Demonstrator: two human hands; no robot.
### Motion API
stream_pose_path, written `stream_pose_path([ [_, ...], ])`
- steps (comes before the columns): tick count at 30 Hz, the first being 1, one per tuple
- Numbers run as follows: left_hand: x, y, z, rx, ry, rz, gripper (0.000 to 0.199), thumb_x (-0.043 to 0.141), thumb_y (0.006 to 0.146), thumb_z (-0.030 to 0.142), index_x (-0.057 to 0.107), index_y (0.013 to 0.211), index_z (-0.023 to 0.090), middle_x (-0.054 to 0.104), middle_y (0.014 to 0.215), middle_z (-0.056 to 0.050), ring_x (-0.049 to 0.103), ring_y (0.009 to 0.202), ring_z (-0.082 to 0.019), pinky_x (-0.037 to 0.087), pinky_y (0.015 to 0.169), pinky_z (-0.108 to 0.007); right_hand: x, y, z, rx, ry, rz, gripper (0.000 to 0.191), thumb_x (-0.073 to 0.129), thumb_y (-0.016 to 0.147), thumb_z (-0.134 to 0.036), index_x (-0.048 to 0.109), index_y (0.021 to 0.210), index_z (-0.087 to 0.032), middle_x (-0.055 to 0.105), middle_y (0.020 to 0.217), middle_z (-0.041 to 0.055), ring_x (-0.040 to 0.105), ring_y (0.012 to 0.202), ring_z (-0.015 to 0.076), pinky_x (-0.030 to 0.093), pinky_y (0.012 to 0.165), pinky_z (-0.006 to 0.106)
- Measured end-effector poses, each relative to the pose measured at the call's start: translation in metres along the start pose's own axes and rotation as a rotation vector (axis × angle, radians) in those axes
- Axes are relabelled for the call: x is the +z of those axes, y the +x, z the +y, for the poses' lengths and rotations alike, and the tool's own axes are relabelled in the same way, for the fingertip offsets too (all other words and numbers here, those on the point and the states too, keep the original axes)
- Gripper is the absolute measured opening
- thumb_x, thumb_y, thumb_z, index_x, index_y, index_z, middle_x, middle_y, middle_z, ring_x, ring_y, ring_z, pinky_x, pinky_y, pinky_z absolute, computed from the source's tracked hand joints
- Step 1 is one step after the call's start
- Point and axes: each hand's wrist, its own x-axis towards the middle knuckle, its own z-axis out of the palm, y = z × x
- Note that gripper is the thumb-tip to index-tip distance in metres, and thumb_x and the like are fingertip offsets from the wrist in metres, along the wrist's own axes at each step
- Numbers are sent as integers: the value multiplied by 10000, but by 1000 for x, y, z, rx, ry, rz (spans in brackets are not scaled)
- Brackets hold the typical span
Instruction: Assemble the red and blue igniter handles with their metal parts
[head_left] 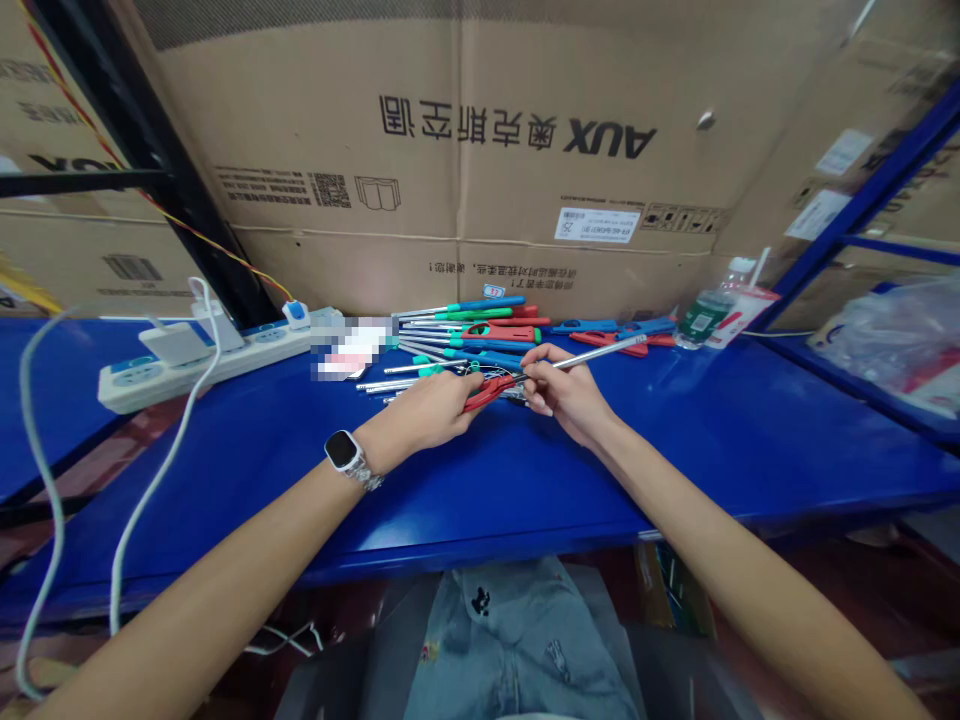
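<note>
In the middle of the blue table, my left hand [442, 408] is closed around a red plastic handle piece [491, 391]. Close by on its right, my right hand [561, 393] pinches a silver metal tube [607, 351] that slants up to the right. The tube's lower end is at the red piece, partly hidden by my fingers. Behind both hands lies a pile of silver rods with blue, green and red handles [487, 331]. Further right on the table are blue handle pieces [649, 326] and red ones [611, 343].
A white power strip [202, 372] with plugs and cables lies at the left. Large cardboard boxes [465, 200] stand behind the table [480, 480]. A green-labelled bottle [703, 318] is at the back right, near a plastic bag [896, 335]. A pixelated patch covers something left of the pile.
</note>
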Motion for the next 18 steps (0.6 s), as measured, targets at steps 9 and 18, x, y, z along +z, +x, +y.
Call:
stream_pose_path([
  [9,2,2,-1,51,-183,3,259,456,995,305,653,1003,137,688,790,-81,542,598,-170,366,600,-312,-3,0,1,-51,-113,-47,481,844,704,-583,533,731,-217,626,545,-38,517,411,88,365,371,206],
  [18,7,4,-2,44,-292,35,276,462,1006,354,645,970,151,687,777,-66,537,595,-160,367,594,-298,7,5,11,-125,-112,59,563,812,723,-652,452,644,-227,474,445,-88,342,357,48,244,344,190],
])
